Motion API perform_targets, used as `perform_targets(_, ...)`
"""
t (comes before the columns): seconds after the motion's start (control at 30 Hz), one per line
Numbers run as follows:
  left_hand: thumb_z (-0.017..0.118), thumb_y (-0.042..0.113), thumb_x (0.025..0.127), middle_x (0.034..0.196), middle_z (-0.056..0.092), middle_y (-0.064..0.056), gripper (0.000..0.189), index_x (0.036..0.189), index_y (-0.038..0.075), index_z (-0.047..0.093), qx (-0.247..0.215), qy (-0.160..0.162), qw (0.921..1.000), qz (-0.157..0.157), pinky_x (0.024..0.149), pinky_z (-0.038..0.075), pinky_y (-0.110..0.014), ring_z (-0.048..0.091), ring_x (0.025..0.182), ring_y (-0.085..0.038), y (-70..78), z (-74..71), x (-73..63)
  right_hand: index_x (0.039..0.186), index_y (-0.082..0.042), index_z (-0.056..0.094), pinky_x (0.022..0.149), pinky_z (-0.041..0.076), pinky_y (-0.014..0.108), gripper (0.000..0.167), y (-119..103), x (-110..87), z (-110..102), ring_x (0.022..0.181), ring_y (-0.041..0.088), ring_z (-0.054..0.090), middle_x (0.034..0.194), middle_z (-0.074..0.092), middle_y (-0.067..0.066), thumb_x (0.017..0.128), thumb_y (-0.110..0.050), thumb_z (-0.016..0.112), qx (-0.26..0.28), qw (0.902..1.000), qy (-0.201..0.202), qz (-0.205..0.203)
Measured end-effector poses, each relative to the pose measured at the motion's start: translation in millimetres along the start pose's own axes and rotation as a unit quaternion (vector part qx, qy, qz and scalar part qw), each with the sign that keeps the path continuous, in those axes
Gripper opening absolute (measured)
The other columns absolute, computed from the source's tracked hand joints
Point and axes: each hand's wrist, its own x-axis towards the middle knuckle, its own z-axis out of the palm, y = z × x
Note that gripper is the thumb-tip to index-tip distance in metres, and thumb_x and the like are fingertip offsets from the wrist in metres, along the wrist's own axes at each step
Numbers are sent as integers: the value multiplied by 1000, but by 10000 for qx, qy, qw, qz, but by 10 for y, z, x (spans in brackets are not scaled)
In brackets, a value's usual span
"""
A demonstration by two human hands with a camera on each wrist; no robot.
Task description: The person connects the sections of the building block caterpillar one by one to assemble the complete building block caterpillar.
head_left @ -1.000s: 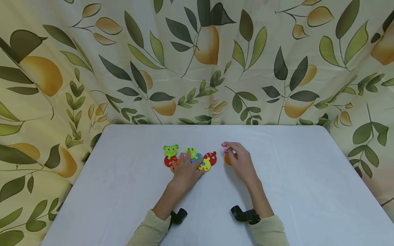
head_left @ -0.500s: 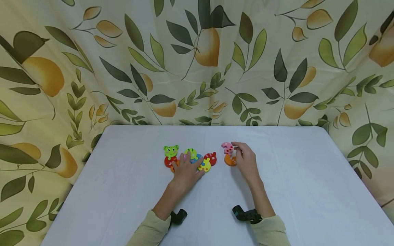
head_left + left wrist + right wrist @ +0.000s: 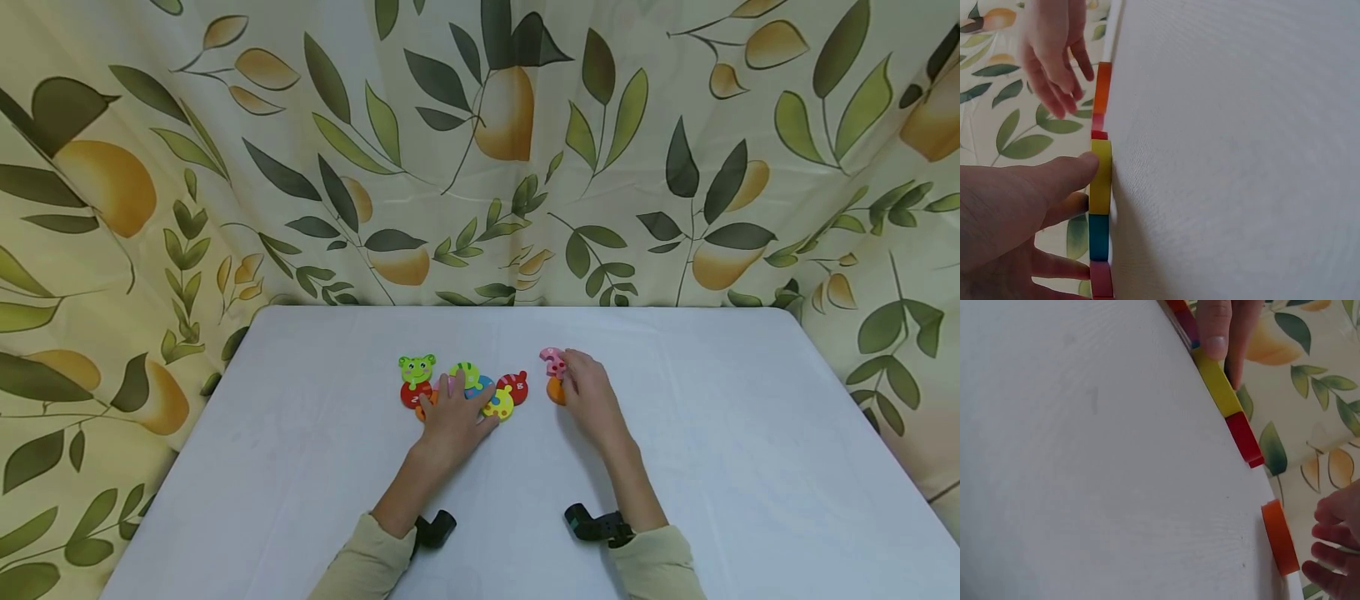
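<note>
My left hand lies with fingers spread over a row of joined caterpillar puzzle pieces, its thumb on the yellow piece. The row starts at a green smiling head piece and a red piece, and ends at a red striped piece. Part of the row is hidden under this hand. Off to the right, my right hand hovers with loosely bent fingers over a pink spotted piece and an orange piece, partly covering both. In the right wrist view its fingertips are apart from the orange piece.
A white table carries all the pieces, lying flat. Behind it hangs a curtain printed with leaves and fruit. A gap of table separates the row from the pink and orange pieces. Each wrist wears a black camera.
My right hand drew back to the right, uncovering the pink and orange pieces, then came slightly left over them again. The left hand and its row stayed still.
</note>
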Motion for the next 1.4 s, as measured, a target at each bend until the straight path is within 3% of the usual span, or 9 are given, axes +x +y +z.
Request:
perform_targets(0.17, 61, 47, 91, 155, 33, -21, 57, 144, 30, 47, -15, 20, 10000, -23, 104, 27, -75, 26, 144, -46, -3, 19, 11, 141, -1, 47, 112, 33, 59, 46, 7, -16, 49, 139, 46, 33, 151, 37, 25, 97, -13, 53, -235, 9990, -352, -114)
perform_targets(0.33, 61, 47, 91, 155, 31, -20, 58, 144, 31, 46, -11, -14, 10000, -73, 105, 26, -75, 24, 145, -45, -2, 28, 18, 143, -6, 46, 112, 32, 59, 51, 9, -49, 80, 143, 44, 28, 156, 29, 22, 97, -22, 57, -450, 9960, -768, 85)
perform_targets(0.43, 61, 48, 91, 156, 31, -20, 58, 144, 31, 46, -18, -36, 10000, -68, 106, 26, -75, 24, 145, -45, -2, 31, 14, 142, -6, 48, 112, 31, 59, 50, -2, -62, 84, 143, 43, 28, 157, 29, 22, 97, -23, 57, -491, 9952, -823, 193)
perform_targets(0.63, 62, 45, 91, 155, 33, -20, 56, 143, 29, 48, -61, -87, 9999, 8, 107, 28, -71, 26, 144, -44, 4, -3, -18, 129, 0, 59, 111, 35, 56, 37, -57, -55, 46, 137, 44, 39, 148, 40, 26, 97, -17, 55, -412, 9976, -473, 299)
perform_targets(0.83, 65, 43, 90, 143, 48, -15, 49, 131, 17, 60, -193, 64, 9992, 351, 104, 44, -57, 42, 135, -33, 30, -31, -44, 108, 4, 69, 106, 44, 52, 24, -61, -37, 24, 125, 41, 51, 132, 55, 26, 94, -13, 59, -525, 9978, 7, 405)
perform_targets(0.97, 69, 40, 88, 135, 54, -12, 45, 125, 15, 62, 16, 249, 9985, 485, 98, 51, -48, 49, 128, -29, 47, -15, -54, 100, 3, 71, 101, 48, 52, 20, -39, -44, 20, 120, 41, 55, 128, 58, 25, 92, -12, 61, -646, 9963, 133, 551)
perform_targets(1.1, 71, 36, 86, 137, 53, -11, 50, 130, 15, 59, 280, 270, 9972, 642, 96, 53, -44, 48, 129, -28, 55, -2, -54, 94, 2, 70, 97, 49, 53, 15, -9, -50, 13, 116, 44, 56, 127, 59, 26, 91, -10, 61, -637, 9966, 276, 448)
perform_targets(1.27, 66, 32, 91, 144, 50, -8, 47, 136, 21, 55, 288, 82, 9948, 976, 102, 50, -43, 44, 136, -25, 58, 6, -53, 95, 1, 67, 95, 49, 52, 12, 25, -42, 15, 113, 44, 57, 125, 61, 26, 91, -8, 61, -521, 9975, 316, 360)
perform_targets(1.4, 67, 28, 91, 139, 53, -6, 43, 132, 22, 57, 247, 39, 9932, 1136, 95, 55, -37, 49, 128, -22, 69, 20, -46, 110, -1, 69, 98, 49, 53, 21, 33, -29, 31, 114, 42, 57, 125, 62, 24, 93, -12, 62, -724, 9965, 169, 383)
